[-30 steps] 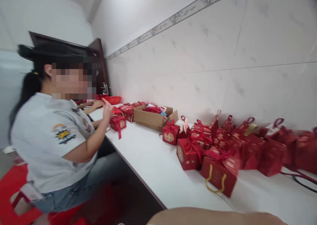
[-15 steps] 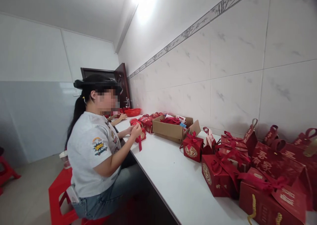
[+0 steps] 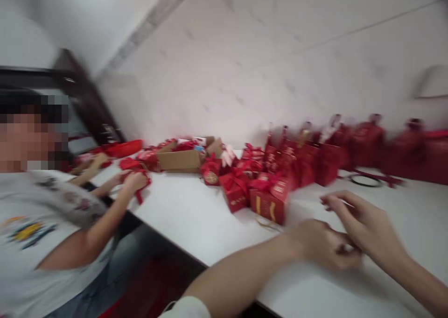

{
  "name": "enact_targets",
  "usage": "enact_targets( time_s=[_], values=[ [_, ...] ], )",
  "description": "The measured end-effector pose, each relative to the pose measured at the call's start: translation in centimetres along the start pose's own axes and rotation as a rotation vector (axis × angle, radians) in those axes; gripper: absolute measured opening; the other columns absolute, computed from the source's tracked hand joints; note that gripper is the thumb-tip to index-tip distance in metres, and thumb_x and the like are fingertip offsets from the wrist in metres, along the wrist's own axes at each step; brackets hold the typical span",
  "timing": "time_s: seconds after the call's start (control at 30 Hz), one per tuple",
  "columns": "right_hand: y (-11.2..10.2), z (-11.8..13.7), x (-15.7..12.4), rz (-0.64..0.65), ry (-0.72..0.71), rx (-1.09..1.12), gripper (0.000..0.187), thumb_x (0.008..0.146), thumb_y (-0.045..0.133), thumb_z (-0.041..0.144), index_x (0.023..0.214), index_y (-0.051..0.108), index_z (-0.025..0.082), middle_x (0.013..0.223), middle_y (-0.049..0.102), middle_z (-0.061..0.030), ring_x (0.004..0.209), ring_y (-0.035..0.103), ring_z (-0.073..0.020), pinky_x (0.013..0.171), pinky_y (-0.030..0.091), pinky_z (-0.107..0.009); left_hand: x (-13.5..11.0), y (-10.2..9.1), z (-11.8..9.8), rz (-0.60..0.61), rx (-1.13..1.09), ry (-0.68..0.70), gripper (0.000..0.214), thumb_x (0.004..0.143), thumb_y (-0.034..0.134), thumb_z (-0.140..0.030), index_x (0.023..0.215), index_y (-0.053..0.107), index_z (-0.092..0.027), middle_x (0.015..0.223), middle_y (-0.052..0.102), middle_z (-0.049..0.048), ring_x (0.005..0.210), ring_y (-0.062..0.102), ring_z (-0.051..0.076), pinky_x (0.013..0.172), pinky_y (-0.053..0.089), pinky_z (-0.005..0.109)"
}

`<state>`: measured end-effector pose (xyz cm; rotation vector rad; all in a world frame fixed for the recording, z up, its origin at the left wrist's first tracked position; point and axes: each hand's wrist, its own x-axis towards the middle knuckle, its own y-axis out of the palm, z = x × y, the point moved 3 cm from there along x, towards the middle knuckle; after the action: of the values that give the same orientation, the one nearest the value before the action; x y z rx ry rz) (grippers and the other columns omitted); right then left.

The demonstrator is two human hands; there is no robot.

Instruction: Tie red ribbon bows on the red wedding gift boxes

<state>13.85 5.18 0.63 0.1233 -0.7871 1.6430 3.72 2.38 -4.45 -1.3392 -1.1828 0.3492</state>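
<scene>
Red gift box with gold cord handles stands on the white surface, just left of both hands. The left hand is curled, its hold too blurred to tell. The right hand is spread and empty, touching the left. Taking the box would need a short leftward reach.

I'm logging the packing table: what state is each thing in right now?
Left hand, curled over the table, hold unclear.
Right hand, fingers spread, empty.
Gold-handled gift box, standing upright.
Cardboard box, open, flaps up.
Co-worker's hands, on a red box.
</scene>
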Motion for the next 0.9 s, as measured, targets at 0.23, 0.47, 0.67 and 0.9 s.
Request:
enact_targets(
  time_s=[0.23, 0.47, 0.67, 0.9],
  values=[
    [1.4, -2.7, -0.1, 0.051, 0.348, 0.237, 0.023, 0.073, 0.043, 0.037, 0.067, 0.055, 0.019, 0.069, 0.062, -0.0036, 0.060, 0.056, -0.0164, 0.053, 0.044, -0.027, 1.0, -3.9, -3.0, -0.140, -0.139, 0.247, 0.027, 0.079, 0.041, -0.022, 0.059, 0.058, -0.022, 0.045, 0.054, 0.0007, 0.046, 0.051, 0.014, 0.059, 0.045, 0.030],
    [2.2, -1.6, -1.0, 0.174, 0.262, 0.241, 0.023, 0.077, 0.044, 0.034, 0.062, 0.052, 0.019, 0.066, 0.060, -0.0006, 0.062, 0.054, -0.0153, 0.060, 0.042, -0.027, 1.2, -11.2, -1.3, -0.581, -0.014, 0.078, 0.017, 0.079, 0.045, -0.021, 0.071, 0.060, -0.021, 0.066, 0.067, 0.0029, 0.063, 0.060, 0.017, 0.073, 0.045, 0.033],
    [2.4, -0.8, -1.4, 0.258, 0.209, 0.202, 0.017, 0.080, 0.047, 0.031, 0.071, 0.055, 0.019, 0.071, 0.060, -0.0014, 0.067, 0.055, -0.0161, 0.063, 0.042, -0.029, 1.7, -14.2, 2.9, -0.495, -0.007, -0.559, 0.024, 0.085, 0.041, -0.032, 0.091, 0.061, -0.020, 0.101, 0.066, 0.0065, 0.099, 0.058, 0.023, 0.092, 0.040, 0.037],
    [3.3, -0.8, -2.1, 0.352, 0.043, 0.165, 0.041, 0.074, 0.064, 0.037, 0.108, 0.050, 0.020, 0.109, 0.053, -0.0084, 0.089, 0.056, -0.0191, 0.077, 0.048, -0.036, 1.7, -13.1, 3.8, -0.155, 0.005, -0.727, 0.047, 0.089, 0.028, -0.049, 0.108, 0.060, -0.019, 0.125, 0.056, 0.0121, 0.119, 0.047, 0.030, 0.099, 0.033, 0.044]
  ],
)
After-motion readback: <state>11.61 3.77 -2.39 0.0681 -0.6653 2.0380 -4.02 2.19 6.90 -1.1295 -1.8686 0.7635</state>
